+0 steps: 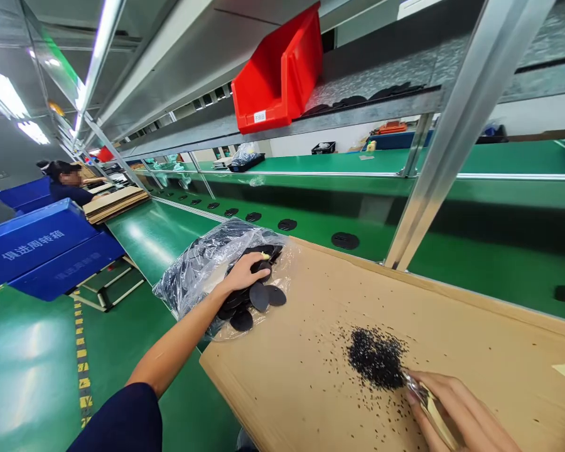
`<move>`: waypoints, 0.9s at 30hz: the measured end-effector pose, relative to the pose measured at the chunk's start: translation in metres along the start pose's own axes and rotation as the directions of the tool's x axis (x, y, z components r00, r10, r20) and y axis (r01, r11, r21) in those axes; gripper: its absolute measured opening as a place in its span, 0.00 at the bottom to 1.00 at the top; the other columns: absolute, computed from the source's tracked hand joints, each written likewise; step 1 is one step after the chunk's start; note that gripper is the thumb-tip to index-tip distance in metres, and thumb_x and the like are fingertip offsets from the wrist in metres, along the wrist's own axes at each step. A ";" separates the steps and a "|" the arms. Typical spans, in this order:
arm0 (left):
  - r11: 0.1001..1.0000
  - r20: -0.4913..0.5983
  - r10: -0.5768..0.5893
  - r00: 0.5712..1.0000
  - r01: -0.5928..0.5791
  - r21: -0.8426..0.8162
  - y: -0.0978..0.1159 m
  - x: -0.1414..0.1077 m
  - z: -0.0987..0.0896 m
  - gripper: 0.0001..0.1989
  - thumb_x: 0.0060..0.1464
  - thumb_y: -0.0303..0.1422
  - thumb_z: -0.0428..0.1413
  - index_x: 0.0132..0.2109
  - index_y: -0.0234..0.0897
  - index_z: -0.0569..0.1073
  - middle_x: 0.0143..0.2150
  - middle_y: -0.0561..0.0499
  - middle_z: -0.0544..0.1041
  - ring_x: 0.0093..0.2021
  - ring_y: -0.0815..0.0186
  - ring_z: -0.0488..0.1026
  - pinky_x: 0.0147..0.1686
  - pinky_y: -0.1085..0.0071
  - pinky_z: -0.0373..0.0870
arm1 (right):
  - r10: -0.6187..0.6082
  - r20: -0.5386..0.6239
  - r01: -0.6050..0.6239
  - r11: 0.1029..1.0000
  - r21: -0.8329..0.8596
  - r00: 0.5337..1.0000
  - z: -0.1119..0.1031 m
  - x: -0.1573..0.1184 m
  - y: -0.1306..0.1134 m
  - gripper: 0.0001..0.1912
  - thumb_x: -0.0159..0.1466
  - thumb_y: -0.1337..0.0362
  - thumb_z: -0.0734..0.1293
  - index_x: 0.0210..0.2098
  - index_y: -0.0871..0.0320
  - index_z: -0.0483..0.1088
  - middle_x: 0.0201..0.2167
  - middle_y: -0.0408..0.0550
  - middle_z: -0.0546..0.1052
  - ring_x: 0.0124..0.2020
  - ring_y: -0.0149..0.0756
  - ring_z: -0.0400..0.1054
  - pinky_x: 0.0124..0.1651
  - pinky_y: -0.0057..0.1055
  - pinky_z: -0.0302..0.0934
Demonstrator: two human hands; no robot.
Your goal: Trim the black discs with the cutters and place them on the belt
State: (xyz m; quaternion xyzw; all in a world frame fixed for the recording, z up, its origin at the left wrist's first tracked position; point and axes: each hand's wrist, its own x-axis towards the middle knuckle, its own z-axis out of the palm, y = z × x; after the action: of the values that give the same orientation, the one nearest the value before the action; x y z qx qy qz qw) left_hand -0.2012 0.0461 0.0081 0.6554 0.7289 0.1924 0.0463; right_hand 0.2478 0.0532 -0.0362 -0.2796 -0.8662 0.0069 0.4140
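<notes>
Blue crate (32, 242) lettered 俱进周转箱 (left of left hand (240, 273))

Flat, round black discs (260, 297) lie heaped at the mouth of a crinkled clear plastic bag (198, 282), some overlapping and some spilling onto a cardboard sheet (301, 383); the left hand (241, 273) rests on top of them. Farther right on the sheet sits a dense mound of tiny black granules (375, 358), with strays scattered widely around it. The right hand (464, 411) grips metal tweezers (417, 389), their tips touching the mound's edge.
</notes>
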 end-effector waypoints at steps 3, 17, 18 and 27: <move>0.998 -0.006 0.032 0.999 -0.032 0.048 0.023 -0.006 0.015 0.19 0.60 0.38 0.58 0.58 0.41 0.74 0.62 0.44 0.72 0.64 0.52 0.67 0.66 0.53 0.62 | 0.014 0.006 -0.014 1.000 0.018 1.000 -0.003 0.002 -0.005 0.12 0.71 0.59 0.61 0.50 0.55 0.71 0.40 0.50 0.79 0.37 0.41 0.76 0.40 0.37 0.66; 0.965 0.044 0.161 0.986 -0.166 0.202 0.063 -0.053 0.014 0.27 0.63 0.45 0.53 0.65 0.41 0.65 0.73 0.39 0.56 0.73 0.43 0.51 0.67 0.37 0.51 | 0.142 0.039 -0.144 0.989 0.033 0.989 -0.009 0.003 -0.018 0.10 0.69 0.61 0.62 0.47 0.55 0.71 0.39 0.52 0.79 0.38 0.41 0.76 0.39 0.36 0.69; 0.947 0.065 0.219 0.974 -0.228 0.225 0.056 -0.070 0.013 0.29 0.63 0.46 0.53 0.67 0.42 0.64 0.73 0.39 0.56 0.73 0.43 0.49 0.67 0.38 0.50 | 0.151 0.048 -0.153 0.988 0.035 0.987 -0.009 0.003 -0.019 0.10 0.69 0.62 0.62 0.46 0.55 0.72 0.39 0.52 0.79 0.38 0.42 0.75 0.39 0.37 0.69; 0.905 0.152 0.228 0.962 -0.267 0.332 0.037 -0.083 0.022 0.24 0.67 0.41 0.47 0.65 0.38 0.66 0.73 0.38 0.57 0.74 0.45 0.50 0.69 0.39 0.46 | 0.256 0.096 -0.265 0.959 0.096 0.962 -0.012 0.008 -0.029 0.09 0.69 0.62 0.64 0.45 0.57 0.72 0.40 0.54 0.78 0.41 0.44 0.74 0.42 0.40 0.68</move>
State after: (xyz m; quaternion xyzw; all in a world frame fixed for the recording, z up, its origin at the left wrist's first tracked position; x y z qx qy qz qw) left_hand -0.1480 -0.0277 -0.0153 0.7500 0.6585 0.0280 -0.0559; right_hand 0.2384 0.0300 -0.0159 -0.3680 -0.8365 0.1198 0.3879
